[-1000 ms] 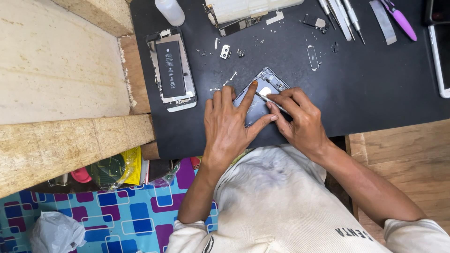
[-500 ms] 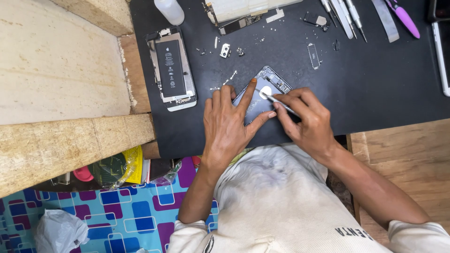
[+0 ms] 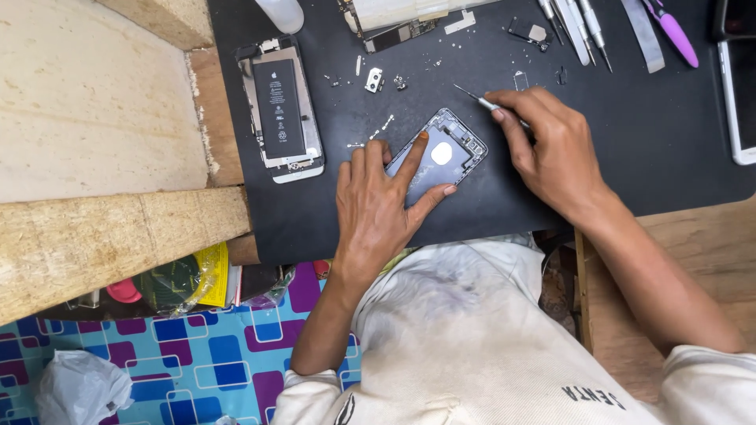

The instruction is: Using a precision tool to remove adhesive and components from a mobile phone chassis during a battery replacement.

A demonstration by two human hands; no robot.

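Observation:
An empty grey phone housing (image 3: 442, 155) lies tilted on the black work mat (image 3: 630, 142). My left hand (image 3: 382, 201) presses flat on its lower half, forefinger and thumb spread over it. My right hand (image 3: 551, 149) sits just right of the housing and grips a thin metal screwdriver (image 3: 482, 101), whose tip points up-left above the housing's top corner. A second opened phone with a black battery (image 3: 279, 106) rests at the mat's left side. Tiny screws and small parts (image 3: 374, 79) are scattered between the two phones.
Along the mat's far edge lie a phone board (image 3: 402, 20), several screwdrivers (image 3: 579, 24), a purple-handled tool (image 3: 673, 35) and a white bottle (image 3: 279, 12). A white device (image 3: 739, 102) sits at right. Wooden blocks (image 3: 94, 236) stand left; patterned blue floor covering (image 3: 197, 354) lies below.
My right hand has lifted off the housing and moved right and up with the screwdriver. My left hand stays pressed on the housing.

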